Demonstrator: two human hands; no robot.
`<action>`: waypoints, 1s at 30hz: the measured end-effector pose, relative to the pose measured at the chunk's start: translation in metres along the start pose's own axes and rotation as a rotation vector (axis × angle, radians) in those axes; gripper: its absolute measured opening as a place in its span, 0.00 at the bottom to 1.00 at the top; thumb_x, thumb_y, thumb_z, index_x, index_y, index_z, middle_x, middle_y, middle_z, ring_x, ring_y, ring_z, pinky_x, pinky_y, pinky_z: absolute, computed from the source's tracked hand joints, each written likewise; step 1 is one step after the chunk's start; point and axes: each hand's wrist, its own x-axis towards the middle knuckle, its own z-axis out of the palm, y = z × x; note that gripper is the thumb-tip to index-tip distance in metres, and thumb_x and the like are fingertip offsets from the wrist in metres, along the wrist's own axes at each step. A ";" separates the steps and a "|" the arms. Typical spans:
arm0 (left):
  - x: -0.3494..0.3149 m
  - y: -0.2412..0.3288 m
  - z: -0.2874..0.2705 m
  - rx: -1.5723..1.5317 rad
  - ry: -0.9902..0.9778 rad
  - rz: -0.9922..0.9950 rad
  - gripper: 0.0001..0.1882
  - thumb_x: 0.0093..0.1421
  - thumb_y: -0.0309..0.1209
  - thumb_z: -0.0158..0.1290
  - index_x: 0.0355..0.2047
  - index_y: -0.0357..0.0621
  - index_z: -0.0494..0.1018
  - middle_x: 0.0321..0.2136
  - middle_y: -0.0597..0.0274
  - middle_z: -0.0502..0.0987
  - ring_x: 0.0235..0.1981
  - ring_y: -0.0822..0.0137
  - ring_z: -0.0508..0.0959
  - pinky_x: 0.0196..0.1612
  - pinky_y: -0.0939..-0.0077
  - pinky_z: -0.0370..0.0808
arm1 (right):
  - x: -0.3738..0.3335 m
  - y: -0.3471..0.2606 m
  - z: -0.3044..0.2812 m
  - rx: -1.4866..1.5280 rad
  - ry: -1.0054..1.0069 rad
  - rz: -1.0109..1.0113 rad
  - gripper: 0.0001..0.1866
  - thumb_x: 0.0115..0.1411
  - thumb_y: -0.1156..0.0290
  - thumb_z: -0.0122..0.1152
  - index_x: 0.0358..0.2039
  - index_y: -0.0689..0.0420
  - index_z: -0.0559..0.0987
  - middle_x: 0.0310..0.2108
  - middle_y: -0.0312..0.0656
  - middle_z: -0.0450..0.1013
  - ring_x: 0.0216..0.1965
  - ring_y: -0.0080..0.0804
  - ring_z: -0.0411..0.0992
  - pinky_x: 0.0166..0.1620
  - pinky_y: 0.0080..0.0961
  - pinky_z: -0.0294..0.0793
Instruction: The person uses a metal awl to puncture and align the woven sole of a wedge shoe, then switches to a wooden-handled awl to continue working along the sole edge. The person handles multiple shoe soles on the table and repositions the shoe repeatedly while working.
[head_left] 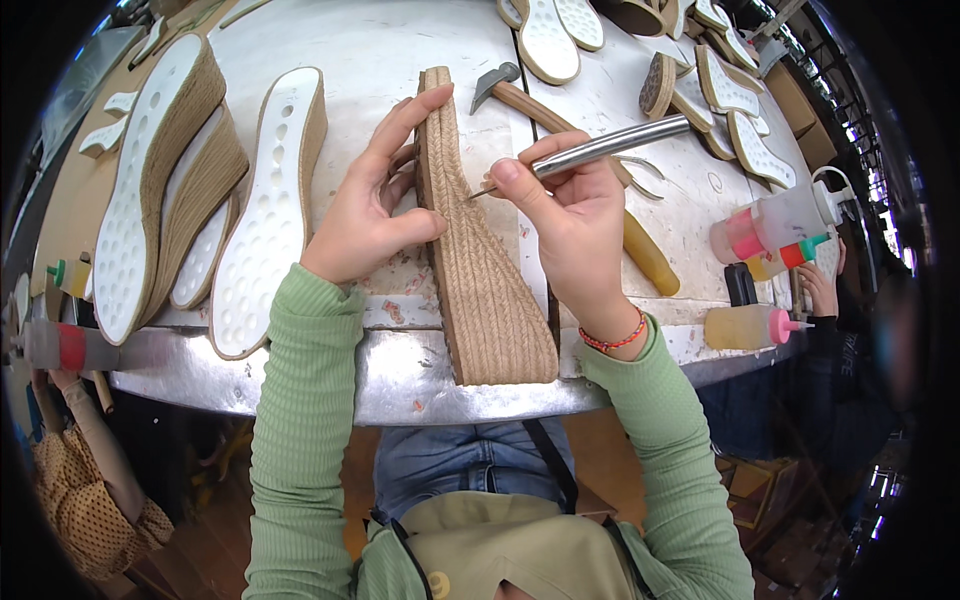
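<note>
A rope-wrapped wedge shoe sole lies on its side in front of me, its thick heel end toward me at the table's edge. My left hand grips its narrower far part, thumb on the braided side and fingers over the far end. In my right hand is a slim metal awl, held like a pen. Its thin tip touches or nearly touches the rope side near the middle of the sole. Beyond my right hand lies a hammer with a wooden handle, partly hidden by that hand.
More wedge soles with white dimpled tops stand at left; others are heaped far right. A yellow handle lies right of my hand. Squeeze bottles stand along the right edge. Other people's hands show at both sides.
</note>
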 end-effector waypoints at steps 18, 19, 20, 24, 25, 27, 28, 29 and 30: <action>0.000 0.000 0.002 0.019 0.000 -0.014 0.49 0.41 0.24 0.54 0.67 0.49 0.52 0.64 0.60 0.55 0.62 0.58 0.61 0.66 0.63 0.58 | -0.004 0.005 -0.001 0.021 -0.091 0.060 0.12 0.53 0.77 0.69 0.32 0.61 0.73 0.27 0.35 0.72 0.29 0.17 0.70 0.33 0.14 0.72; -0.001 0.000 0.002 0.020 -0.003 -0.013 0.49 0.41 0.24 0.54 0.67 0.50 0.52 0.64 0.59 0.55 0.62 0.57 0.61 0.66 0.63 0.58 | -0.003 0.006 -0.001 0.029 -0.090 0.069 0.12 0.53 0.77 0.69 0.31 0.61 0.73 0.27 0.35 0.72 0.29 0.17 0.70 0.32 0.14 0.71; -0.001 0.000 0.001 0.028 -0.003 -0.013 0.49 0.41 0.24 0.54 0.67 0.50 0.51 0.64 0.59 0.54 0.62 0.57 0.60 0.66 0.63 0.57 | -0.002 0.006 -0.002 0.038 -0.089 0.079 0.12 0.53 0.77 0.70 0.31 0.61 0.73 0.26 0.35 0.72 0.28 0.16 0.69 0.32 0.14 0.70; -0.001 -0.001 0.000 0.036 -0.015 -0.010 0.50 0.41 0.25 0.54 0.68 0.50 0.51 0.65 0.59 0.53 0.63 0.56 0.59 0.66 0.60 0.56 | -0.001 0.007 -0.006 0.021 -0.114 0.171 0.11 0.54 0.78 0.68 0.33 0.60 0.73 0.29 0.37 0.75 0.32 0.19 0.73 0.40 0.17 0.73; -0.001 -0.001 -0.001 0.030 -0.019 -0.007 0.50 0.41 0.25 0.54 0.68 0.51 0.50 0.65 0.59 0.53 0.63 0.56 0.59 0.66 0.60 0.56 | -0.001 0.007 -0.006 0.030 -0.105 0.175 0.11 0.54 0.78 0.68 0.33 0.60 0.73 0.29 0.37 0.75 0.33 0.20 0.73 0.40 0.17 0.73; -0.001 -0.002 -0.001 0.029 -0.021 -0.008 0.50 0.41 0.25 0.55 0.68 0.51 0.50 0.65 0.59 0.53 0.64 0.55 0.58 0.67 0.59 0.56 | -0.003 0.007 -0.005 0.055 -0.091 0.186 0.11 0.54 0.78 0.68 0.33 0.60 0.73 0.29 0.37 0.75 0.33 0.20 0.74 0.41 0.17 0.73; -0.001 -0.002 -0.001 0.025 -0.021 -0.008 0.50 0.41 0.25 0.55 0.68 0.51 0.50 0.66 0.59 0.53 0.65 0.55 0.58 0.67 0.58 0.55 | -0.003 0.007 -0.005 0.057 -0.083 0.187 0.11 0.54 0.78 0.68 0.34 0.60 0.73 0.29 0.37 0.75 0.33 0.20 0.74 0.41 0.18 0.73; -0.001 -0.002 -0.001 0.026 -0.020 -0.012 0.50 0.41 0.25 0.55 0.68 0.51 0.50 0.66 0.60 0.53 0.65 0.55 0.57 0.67 0.58 0.55 | -0.004 0.008 -0.005 0.065 -0.079 0.191 0.11 0.54 0.78 0.68 0.34 0.60 0.73 0.29 0.37 0.75 0.33 0.20 0.74 0.41 0.18 0.74; -0.001 -0.002 -0.001 0.024 -0.017 -0.017 0.50 0.41 0.25 0.55 0.68 0.51 0.50 0.66 0.60 0.52 0.65 0.55 0.57 0.67 0.58 0.55 | -0.005 0.008 -0.004 0.073 -0.075 0.195 0.11 0.55 0.78 0.68 0.34 0.59 0.73 0.30 0.37 0.75 0.33 0.20 0.74 0.41 0.18 0.74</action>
